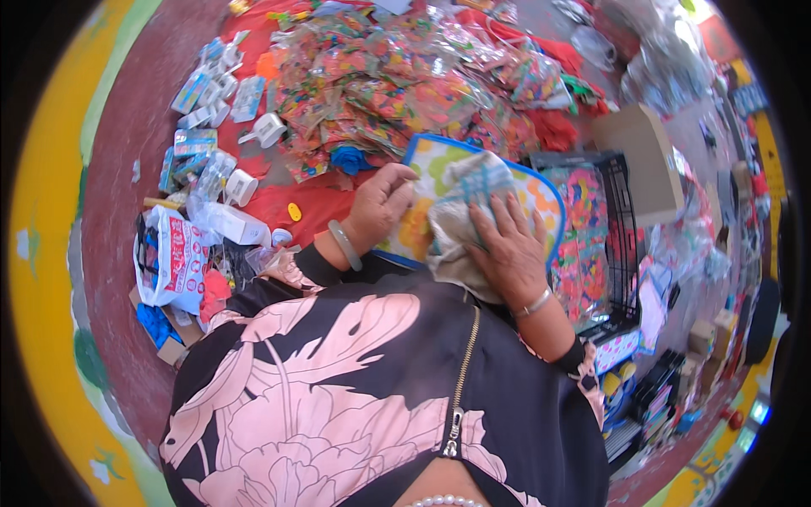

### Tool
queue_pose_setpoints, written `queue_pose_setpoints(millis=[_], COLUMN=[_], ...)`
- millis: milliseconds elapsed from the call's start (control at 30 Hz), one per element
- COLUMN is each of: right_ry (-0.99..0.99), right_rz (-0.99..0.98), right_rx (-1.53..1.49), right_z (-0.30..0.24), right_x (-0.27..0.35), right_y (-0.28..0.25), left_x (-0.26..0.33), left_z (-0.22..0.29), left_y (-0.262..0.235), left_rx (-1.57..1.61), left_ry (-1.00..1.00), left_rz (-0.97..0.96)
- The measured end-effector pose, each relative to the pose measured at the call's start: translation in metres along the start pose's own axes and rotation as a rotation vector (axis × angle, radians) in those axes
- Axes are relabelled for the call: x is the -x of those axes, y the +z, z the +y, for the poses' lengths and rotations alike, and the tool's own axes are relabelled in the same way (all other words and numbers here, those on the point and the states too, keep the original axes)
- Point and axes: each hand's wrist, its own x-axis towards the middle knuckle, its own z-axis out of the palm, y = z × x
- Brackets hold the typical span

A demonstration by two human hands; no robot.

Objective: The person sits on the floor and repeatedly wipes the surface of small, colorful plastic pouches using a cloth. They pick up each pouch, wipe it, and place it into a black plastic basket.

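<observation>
A flowered mat (545, 196) with a blue border lies tilted in front of my chest. My left hand (380, 207) has its fingers curled over the mat's left side and grips it there. On top of the mat is a crumpled pale cloth (460, 211) with blue stripes. My right hand (513, 249) lies over this cloth, fingers spread and pressed down on it. The cloth hides the middle of the mat. Just beyond the mat's left corner sits a bright blue ruffled piece (349, 159).
A large heap of colourful plastic packets (372, 84) rises ahead on red sheeting (308, 203). To the right stands a black crate (627, 253) with more packets, beside a cardboard box (642, 160). White bottles (241, 188), small boxes and a printed plastic bag (173, 258) lie left.
</observation>
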Motion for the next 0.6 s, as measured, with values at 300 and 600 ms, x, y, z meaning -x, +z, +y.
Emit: queue_pose_setpoints(millis=[300,600], right_ry=[0.156,0.123], right_rz=[0.074,0.107], right_rx=[0.032,-0.095], right_z=[0.005,0.02], right_x=[0.006,-0.011], right_y=[0.006,0.018], left_x=[-0.043,-0.115], left_z=[-0.075,-0.228], left_y=[-0.085,-0.153], left_rx=[-0.228,-0.54], left_ry=[-0.107,-0.495], left_rz=[0.4,0.514])
